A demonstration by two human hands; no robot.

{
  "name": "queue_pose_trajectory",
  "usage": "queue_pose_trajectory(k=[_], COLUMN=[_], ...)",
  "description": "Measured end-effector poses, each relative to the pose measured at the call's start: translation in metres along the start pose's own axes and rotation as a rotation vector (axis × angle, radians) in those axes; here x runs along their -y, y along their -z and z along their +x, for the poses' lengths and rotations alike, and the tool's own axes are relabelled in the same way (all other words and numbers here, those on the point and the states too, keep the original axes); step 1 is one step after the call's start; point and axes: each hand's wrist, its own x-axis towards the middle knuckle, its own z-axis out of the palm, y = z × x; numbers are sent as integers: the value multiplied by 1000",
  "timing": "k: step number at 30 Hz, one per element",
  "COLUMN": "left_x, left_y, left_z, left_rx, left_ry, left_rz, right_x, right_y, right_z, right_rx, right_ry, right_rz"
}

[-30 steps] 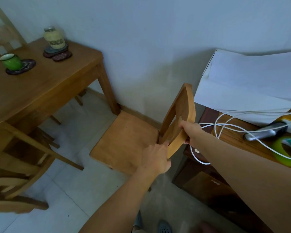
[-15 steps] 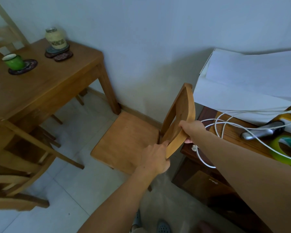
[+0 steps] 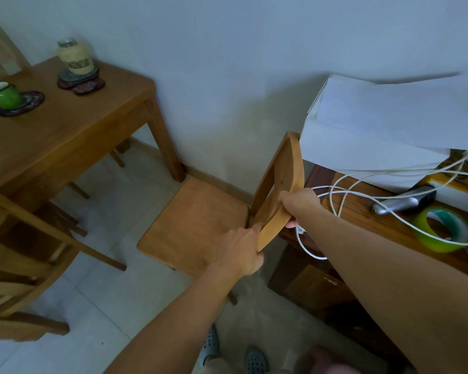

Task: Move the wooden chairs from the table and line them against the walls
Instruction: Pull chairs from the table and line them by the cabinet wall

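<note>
Left hand [image 3: 239,252] and right hand [image 3: 299,205] both grasp the chair [image 3: 200,225] backrest; risk: backrest snags white cable [image 3: 343,193] at side table [image 3: 362,211] edge, dragging tape roll [image 3: 443,229] off.

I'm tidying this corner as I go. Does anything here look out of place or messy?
Yes. A tangled white cable sprawls across the dark wooden side table, one loop hanging off its front edge beside the wooden chair both hands grip. A wooden chair at lower left looks tipped over.
</note>
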Motion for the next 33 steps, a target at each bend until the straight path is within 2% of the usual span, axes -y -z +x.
queue_pose_trajectory(k=[15, 17, 18, 20, 21, 23, 25, 27, 30, 33], left_x=[-5, -7, -7, -9, -8, -4, 4, 15, 38, 68], left_y=[7, 9, 10, 13, 15, 19, 25, 33, 45, 62], left_z=[-12, -12, -12, -11, -11, -13, -19, -28, -36, -44], left_rx=[30, 51, 66, 107, 134, 202, 248, 222, 122, 30], left_ry=[-27, -29, -29, -24, -17, 4, 21, 34, 92, 187], left_rz=[74, 86, 87, 69, 38, -101, -291, -453, -547, -587], right_x=[-2, 3, 7, 16, 21, 27, 30, 34, 43, 60], right_y=[-2, -3, -3, -5, -8, -20, -37, -58, -86, -115], right_z=[-9, -11, -12, -20, -26, -36, -46, -58, -70, -81], right_rx=[1, -78, -175, -373, -410, -346, -161, 2, 139, 306], right_ry=[-24, 76, 160, 376, 487, 664, 747, 766, 784, 672], right_rz=[1, -159, -285, -528, -629, -754, -722, -609, -561, -428])
